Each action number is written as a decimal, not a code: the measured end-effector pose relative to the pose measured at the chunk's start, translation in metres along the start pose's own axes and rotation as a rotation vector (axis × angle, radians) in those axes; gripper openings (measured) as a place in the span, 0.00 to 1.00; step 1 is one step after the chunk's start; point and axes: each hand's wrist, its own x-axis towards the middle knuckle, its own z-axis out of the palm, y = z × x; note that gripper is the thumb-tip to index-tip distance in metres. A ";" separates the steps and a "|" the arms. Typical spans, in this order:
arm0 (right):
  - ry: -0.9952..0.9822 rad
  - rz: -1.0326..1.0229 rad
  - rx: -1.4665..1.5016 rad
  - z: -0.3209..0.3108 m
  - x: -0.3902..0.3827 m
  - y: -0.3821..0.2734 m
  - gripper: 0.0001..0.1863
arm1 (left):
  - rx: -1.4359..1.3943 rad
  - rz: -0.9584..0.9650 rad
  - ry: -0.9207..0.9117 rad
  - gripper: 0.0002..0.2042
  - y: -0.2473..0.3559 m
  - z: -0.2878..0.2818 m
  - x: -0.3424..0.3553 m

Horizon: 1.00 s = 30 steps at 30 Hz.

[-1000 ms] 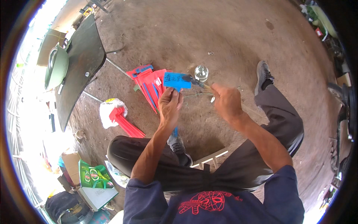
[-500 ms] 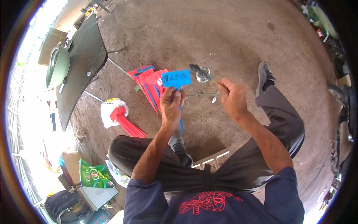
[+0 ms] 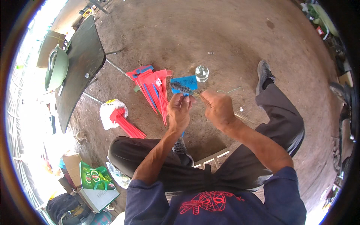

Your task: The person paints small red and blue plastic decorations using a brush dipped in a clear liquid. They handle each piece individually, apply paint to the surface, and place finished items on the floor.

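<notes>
My left hand (image 3: 180, 112) grips the stem of a blue T-shaped plastic plant label (image 3: 190, 80), its broad plate upright above the fingertips. Dark handwriting marks the plate. In my right hand (image 3: 219, 109) is a thin stick swab with a dark grey, fuzzy wad (image 3: 180, 88) at its tip. The wad lies across the lower part of the plate and covers some of it; whether it presses on the surface I cannot tell. Just beyond the label, a small glass jar (image 3: 201, 74) of clear liquid stands on the ground.
Red and blue plant labels (image 3: 152, 84) lie in a pile left of my hands. More red ones stick out of a white bag (image 3: 108, 116). A dark table (image 3: 80, 63) with a green bowl (image 3: 58, 69) stands farther left. Cartons and a green bag (image 3: 93, 176) lie at lower left.
My right hand has moved left and brought the swab from above the jar to the label's plate. The label has shifted slightly right and down in my left hand.
</notes>
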 end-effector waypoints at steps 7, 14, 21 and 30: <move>-0.005 0.030 0.030 0.003 0.004 -0.004 0.02 | 0.061 -0.001 0.038 0.03 0.002 -0.005 0.006; -0.002 0.102 0.014 0.006 0.000 0.000 0.01 | 0.121 0.001 0.072 0.03 -0.003 -0.003 0.003; 0.039 0.044 0.046 0.002 0.003 -0.006 0.01 | 0.203 0.025 -0.004 0.04 -0.010 -0.003 0.003; 0.053 0.031 -0.034 0.005 -0.001 0.002 0.03 | 0.062 -0.071 0.064 0.06 -0.002 0.001 0.006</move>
